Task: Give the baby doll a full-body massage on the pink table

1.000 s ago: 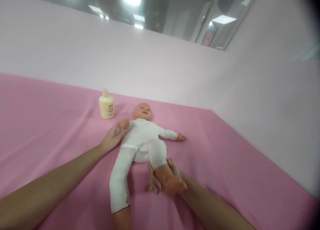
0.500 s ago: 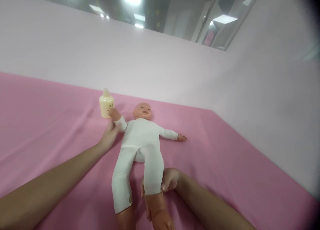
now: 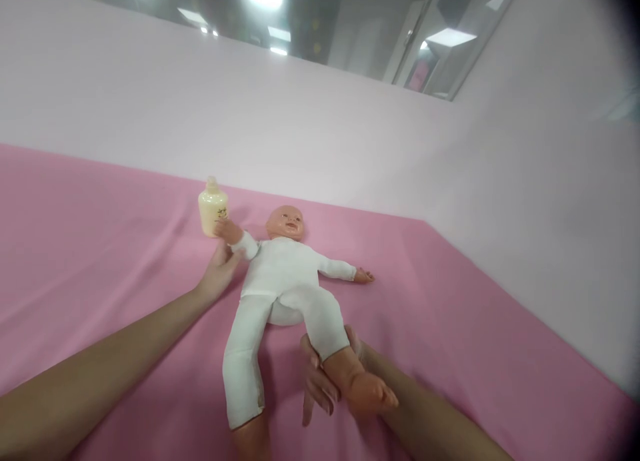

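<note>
A baby doll (image 3: 283, 274) in a white cloth suit lies on its back on the pink surface (image 3: 100, 261), head toward the pale wall (image 3: 300, 127), with a cream bottle (image 3: 213, 212) standing just beyond its raised arm. The left hand (image 3: 217, 274) reaches in from the near left, forearm stretched long and low, and cups the doll's arm from beneath near the sleeve so the little plastic fist lifts toward the bottle; whether the fingers close fully round it I cannot tell. The right hand (image 3: 325, 374) comes in from the lower right, palm up under the doll's bare lower leg, fingers loosely wrapped about the calf, the knee bent and the foot (image 3: 373, 393) pointing outward. The other leg lies straight and limp. The doll looks light, its body soft and floppy inside the cloth, while head, fists and feet seem hard moulded plastic, likely a little slick; I'd judge the firm spots, wrist and ankle, the surest places to hold, since the stuffed middle would sag
</note>
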A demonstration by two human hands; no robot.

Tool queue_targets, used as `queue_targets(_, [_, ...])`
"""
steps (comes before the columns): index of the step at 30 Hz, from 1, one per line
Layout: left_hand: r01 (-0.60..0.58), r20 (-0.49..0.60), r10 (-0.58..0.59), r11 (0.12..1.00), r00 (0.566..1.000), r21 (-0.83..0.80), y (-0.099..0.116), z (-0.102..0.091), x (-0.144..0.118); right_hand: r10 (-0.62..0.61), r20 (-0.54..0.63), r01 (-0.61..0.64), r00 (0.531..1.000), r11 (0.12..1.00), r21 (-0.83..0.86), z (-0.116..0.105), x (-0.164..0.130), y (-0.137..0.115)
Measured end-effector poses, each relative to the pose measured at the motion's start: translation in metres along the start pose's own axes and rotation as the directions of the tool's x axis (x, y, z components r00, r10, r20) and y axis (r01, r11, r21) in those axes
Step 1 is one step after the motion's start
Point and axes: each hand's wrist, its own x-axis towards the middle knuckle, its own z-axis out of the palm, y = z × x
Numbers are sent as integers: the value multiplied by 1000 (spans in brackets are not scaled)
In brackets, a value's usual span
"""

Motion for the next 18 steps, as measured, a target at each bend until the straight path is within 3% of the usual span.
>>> queue_targets(3, [-153, 297, 90, 968, 951, 196, 5, 3, -6, -156, -139, 167, 978, 984, 69, 9, 10, -8])
queue_targets(6, [-256, 391, 143, 933, 909, 253, 6, 3, -9, -167, -313, 184, 935, 982, 28, 17, 18, -18])
queue_targets(9, [-212, 352, 113, 943, 929, 256, 8, 4, -10, -158, -313, 173, 936, 985, 19, 17, 19, -19])
queue_targets(12, [-98, 255, 40, 971, 966, 217, 12, 6, -9, -114, -207, 124, 972, 992, 37, 11, 16, -12])
queue_targets(15, [3, 82, -11, 996, 997, 90, 8, 5, -5, -21, -83, 22, 996, 1000, 17, 7, 11, -6])
queue_targets(18, [101, -98, -104, 994, 990, -36, -5, 0, 2, 156, -157, -171, 975, 981, -92, 10, 9, -7])
